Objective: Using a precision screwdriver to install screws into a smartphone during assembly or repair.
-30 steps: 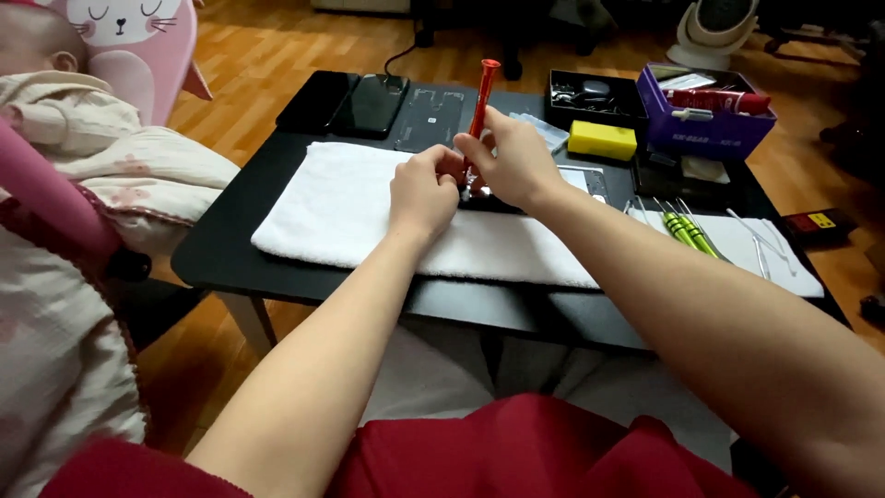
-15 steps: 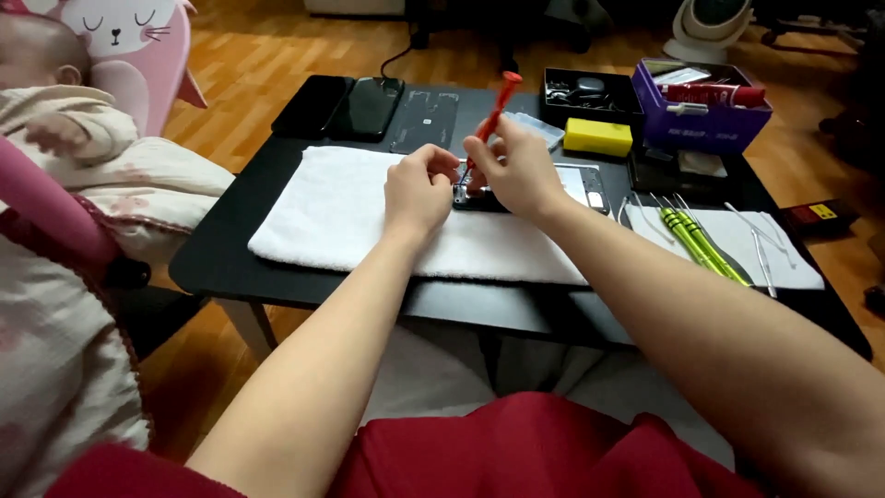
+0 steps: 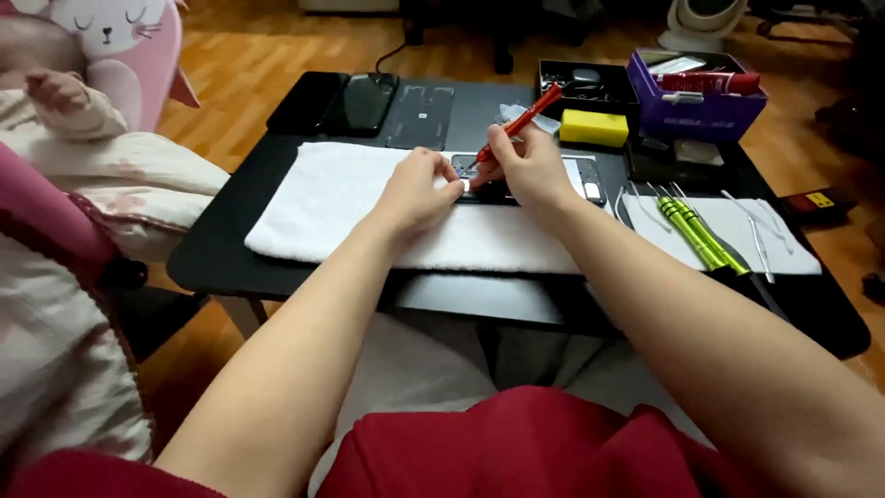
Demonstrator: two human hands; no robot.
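My right hand [image 3: 530,171] pinches a red screwdriver [image 3: 518,124] near its lower end, tip down on the opened phone [image 3: 525,180] lying on the white towel [image 3: 341,207]. My left hand [image 3: 419,189] has its fingers closed narrow on the phone's left edge, steadying it. The phone seems light, stiff and fragile inside, so I judge its edges the safest hold. 2 green screwdrivers [image 3: 696,231] lie well to the right.
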